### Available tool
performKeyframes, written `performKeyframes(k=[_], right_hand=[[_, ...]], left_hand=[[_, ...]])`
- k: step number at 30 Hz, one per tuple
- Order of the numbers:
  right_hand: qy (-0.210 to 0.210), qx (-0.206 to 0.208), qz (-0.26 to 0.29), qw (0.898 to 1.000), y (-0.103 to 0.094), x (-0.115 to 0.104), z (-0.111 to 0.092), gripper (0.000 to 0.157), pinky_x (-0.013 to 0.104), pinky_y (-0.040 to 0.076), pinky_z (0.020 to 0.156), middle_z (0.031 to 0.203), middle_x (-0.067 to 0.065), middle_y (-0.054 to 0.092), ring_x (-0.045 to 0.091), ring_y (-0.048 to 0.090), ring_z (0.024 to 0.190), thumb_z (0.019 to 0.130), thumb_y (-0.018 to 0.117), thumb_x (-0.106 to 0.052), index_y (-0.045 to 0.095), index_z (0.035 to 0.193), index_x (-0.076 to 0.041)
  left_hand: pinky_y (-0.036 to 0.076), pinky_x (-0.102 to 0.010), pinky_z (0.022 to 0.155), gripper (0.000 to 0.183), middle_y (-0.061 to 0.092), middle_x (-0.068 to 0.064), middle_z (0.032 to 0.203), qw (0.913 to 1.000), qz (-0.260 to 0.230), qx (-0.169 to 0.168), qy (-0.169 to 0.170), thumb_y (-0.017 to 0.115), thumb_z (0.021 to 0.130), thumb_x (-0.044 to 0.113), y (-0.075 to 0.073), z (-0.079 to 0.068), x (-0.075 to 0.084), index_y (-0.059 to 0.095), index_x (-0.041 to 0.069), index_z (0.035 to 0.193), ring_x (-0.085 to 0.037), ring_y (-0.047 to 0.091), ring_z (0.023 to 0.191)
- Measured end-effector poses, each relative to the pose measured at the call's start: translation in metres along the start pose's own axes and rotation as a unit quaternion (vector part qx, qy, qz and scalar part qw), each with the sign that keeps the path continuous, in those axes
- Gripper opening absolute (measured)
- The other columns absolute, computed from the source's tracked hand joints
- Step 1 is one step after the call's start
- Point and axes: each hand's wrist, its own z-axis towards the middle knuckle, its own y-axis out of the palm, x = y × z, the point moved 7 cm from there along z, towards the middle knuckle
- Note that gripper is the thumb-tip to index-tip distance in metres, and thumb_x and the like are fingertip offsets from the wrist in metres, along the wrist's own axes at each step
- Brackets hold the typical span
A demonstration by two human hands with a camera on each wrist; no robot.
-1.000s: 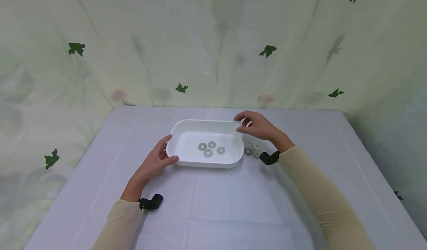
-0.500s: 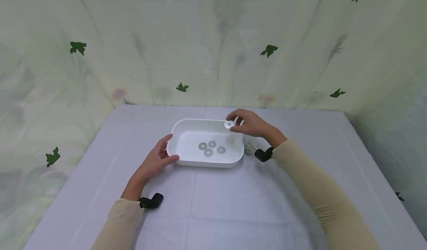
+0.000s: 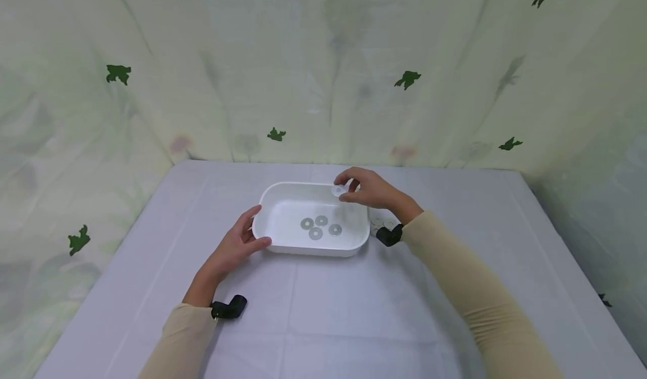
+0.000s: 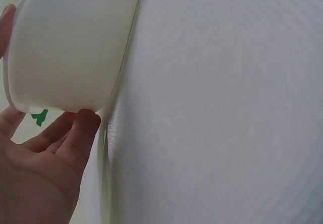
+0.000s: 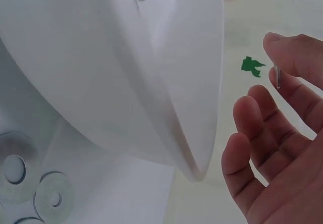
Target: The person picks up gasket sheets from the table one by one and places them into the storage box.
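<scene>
A white rectangular basin (image 3: 283,244) with rounded corners stands on the table; several grey flat washers (image 3: 315,233) lie on its floor. My left hand (image 3: 233,247) grips the basin's left end, thumb on the near rim and fingertips against the wall, which the left wrist view shows up close. Over the basin's far right part, my right hand (image 3: 373,191) pinches one washer (image 3: 338,190) between thumb and index finger. In the right wrist view this held washer (image 5: 278,76) appears edge-on, and the other fingers are loosely bent.
More loose washers (image 5: 54,198) lie on the white tablecloth (image 3: 354,311) just right of the basin, partly covered by the right wrist's black camera (image 3: 390,235) in the head view. Behind the table hangs a pale curtain (image 3: 313,87) with green leaf shapes.
My right hand has moved left with the washer, from the basin's right rim to over its inside. The left hand keeps its grip, and the washers inside lie unchanged.
</scene>
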Motion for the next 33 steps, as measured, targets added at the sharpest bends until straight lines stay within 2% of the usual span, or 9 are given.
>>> performKeyframes(k=[13, 20, 28, 30, 33], right_hand=[[0.009, -0.012, -0.001, 1.000, 0.008, 0.005, 0.004, 0.039, 0.037, 0.049, 0.090, 0.126, 0.010, 0.065, 0.023, 0.064, 0.100, 0.089, 0.073, -0.016, 0.064, 0.125, -0.007], [0.022, -0.016, -0.001, 1.000, 0.009, 0.009, 0.005, 0.047, 0.038, 0.050, 0.089, 0.133, 0.013, 0.061, 0.024, 0.063, 0.103, 0.091, 0.072, -0.020, 0.059, 0.134, -0.006], [0.012, 0.024, -0.017, 1.000, -0.009, 0.006, -0.012, 0.046, 0.039, 0.051, 0.089, 0.137, 0.009, 0.058, 0.023, 0.062, 0.100, 0.092, 0.071, -0.025, 0.058, 0.133, -0.010], [0.009, 0.029, -0.025, 0.999, -0.016, 0.007, -0.019, 0.045, 0.038, 0.052, 0.087, 0.135, 0.009, 0.058, 0.023, 0.062, 0.099, 0.092, 0.070, -0.024, 0.058, 0.133, -0.009], [0.005, 0.029, -0.037, 0.999, -0.025, 0.010, -0.029, 0.042, 0.037, 0.052, 0.084, 0.134, 0.010, 0.058, 0.022, 0.063, 0.097, 0.093, 0.069, -0.021, 0.059, 0.132, -0.009]], left_hand=[[0.041, -0.005, 0.089, 0.091, 0.022, -0.022, 0.164, 1.0000, -0.004, 0.003, 0.004, 0.072, 0.091, 0.023, -0.002, 0.000, 0.000, 0.013, 0.017, 0.160, -0.042, 0.034, 0.147], [0.041, -0.006, 0.090, 0.091, 0.022, -0.022, 0.164, 1.0000, 0.001, 0.005, 0.001, 0.072, 0.091, 0.024, -0.002, 0.000, 0.000, 0.013, 0.019, 0.159, -0.042, 0.035, 0.146], [0.042, -0.011, 0.095, 0.090, 0.021, -0.020, 0.164, 0.9999, 0.010, 0.002, -0.004, 0.072, 0.092, 0.025, -0.001, 0.001, 0.000, 0.012, 0.020, 0.160, -0.041, 0.034, 0.148], [0.043, -0.014, 0.097, 0.090, 0.022, -0.020, 0.164, 0.9999, 0.014, 0.001, -0.005, 0.071, 0.092, 0.024, 0.000, 0.001, 0.001, 0.011, 0.020, 0.160, -0.041, 0.035, 0.147], [0.044, -0.026, 0.104, 0.090, 0.023, -0.020, 0.164, 0.9998, 0.021, 0.002, -0.005, 0.070, 0.093, 0.024, -0.001, 0.002, 0.002, 0.011, 0.020, 0.160, -0.041, 0.035, 0.147]])
